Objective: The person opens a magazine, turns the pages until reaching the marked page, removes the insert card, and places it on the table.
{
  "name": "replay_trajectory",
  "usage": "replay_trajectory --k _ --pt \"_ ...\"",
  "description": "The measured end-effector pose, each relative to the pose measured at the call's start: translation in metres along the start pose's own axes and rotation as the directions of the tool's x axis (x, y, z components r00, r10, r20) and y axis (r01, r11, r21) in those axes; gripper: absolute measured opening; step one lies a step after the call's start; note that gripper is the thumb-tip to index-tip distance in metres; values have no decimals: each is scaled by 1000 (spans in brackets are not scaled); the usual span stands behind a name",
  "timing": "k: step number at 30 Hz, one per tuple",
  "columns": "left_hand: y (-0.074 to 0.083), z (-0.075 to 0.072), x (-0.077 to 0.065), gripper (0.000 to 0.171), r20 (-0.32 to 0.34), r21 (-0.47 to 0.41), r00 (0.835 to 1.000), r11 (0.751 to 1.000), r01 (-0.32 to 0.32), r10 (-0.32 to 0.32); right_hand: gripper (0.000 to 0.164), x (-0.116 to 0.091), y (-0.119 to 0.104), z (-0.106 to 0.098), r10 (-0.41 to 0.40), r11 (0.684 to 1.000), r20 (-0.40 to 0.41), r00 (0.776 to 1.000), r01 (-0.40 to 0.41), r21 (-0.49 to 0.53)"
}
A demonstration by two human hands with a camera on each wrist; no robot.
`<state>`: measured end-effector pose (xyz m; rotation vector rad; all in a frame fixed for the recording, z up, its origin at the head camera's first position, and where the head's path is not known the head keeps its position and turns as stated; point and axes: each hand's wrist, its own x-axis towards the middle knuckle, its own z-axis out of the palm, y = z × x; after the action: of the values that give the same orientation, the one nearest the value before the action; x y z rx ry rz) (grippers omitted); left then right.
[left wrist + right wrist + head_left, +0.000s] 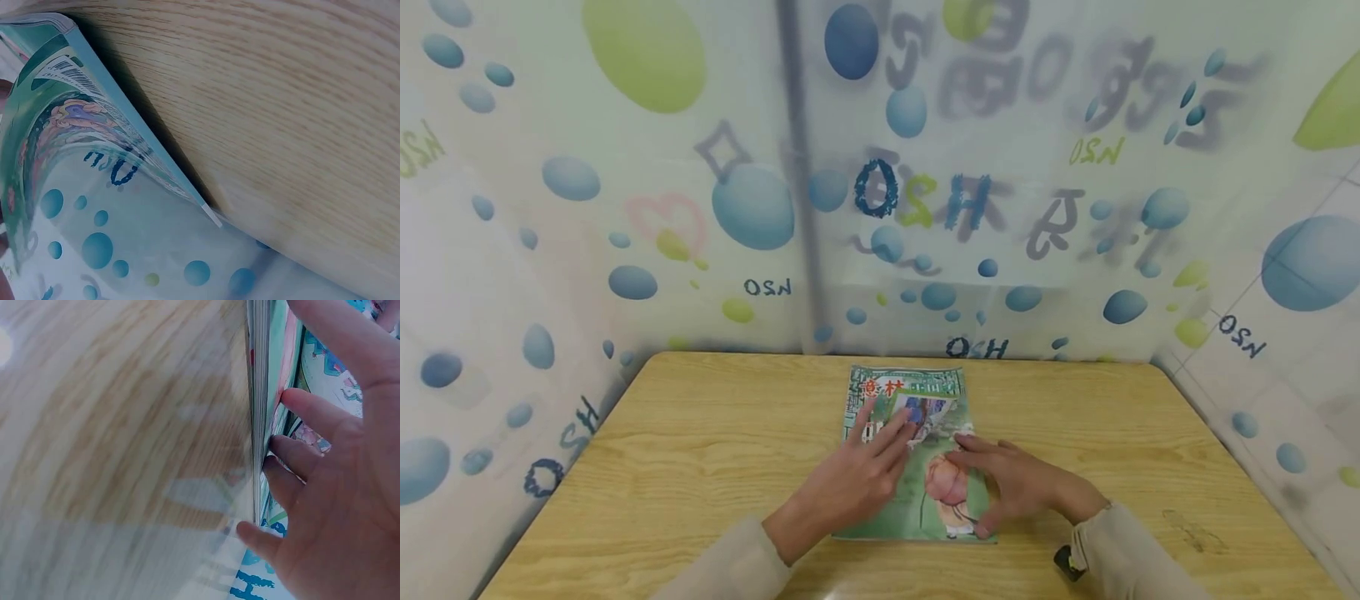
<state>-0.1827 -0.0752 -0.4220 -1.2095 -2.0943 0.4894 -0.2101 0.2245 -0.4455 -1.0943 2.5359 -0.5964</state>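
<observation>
A magazine with a green illustrated cover and red title characters lies flat on the table. On its upper part is a small paper piece with a coloured picture, a green edge and a ragged lower border; whether it is loose or attached, I cannot tell. My left hand lies across the cover, its outstretched fingers touching this piece. At the magazine's right edge rests my right hand, fingers spread and loosely bent. In the right wrist view, its fingertips touch the cover beside the page edges. The left wrist view shows the spine and a barcode.
The wooden table extends to both sides of the magazine. Curtains or sheets printed with blue and green dots stand behind and at both sides. A small black object is at the right cuff.
</observation>
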Motion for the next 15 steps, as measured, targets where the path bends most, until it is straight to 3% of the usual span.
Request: replay_trajectory --k 4,8,15 --pt "0 1 1 42 44 -7 995 996 92 -92 98 -1 -1 -2 -9 1000 14 1000 9 6" --pt "-1 0 0 58 98 -25 978 982 189 -185 98 -1 -2 -4 -14 1000 17 1000 14 2" --pt "-4 0 -4 40 96 -12 952 956 294 -291 98 -1 1 -4 -33 999 8 999 33 -7"
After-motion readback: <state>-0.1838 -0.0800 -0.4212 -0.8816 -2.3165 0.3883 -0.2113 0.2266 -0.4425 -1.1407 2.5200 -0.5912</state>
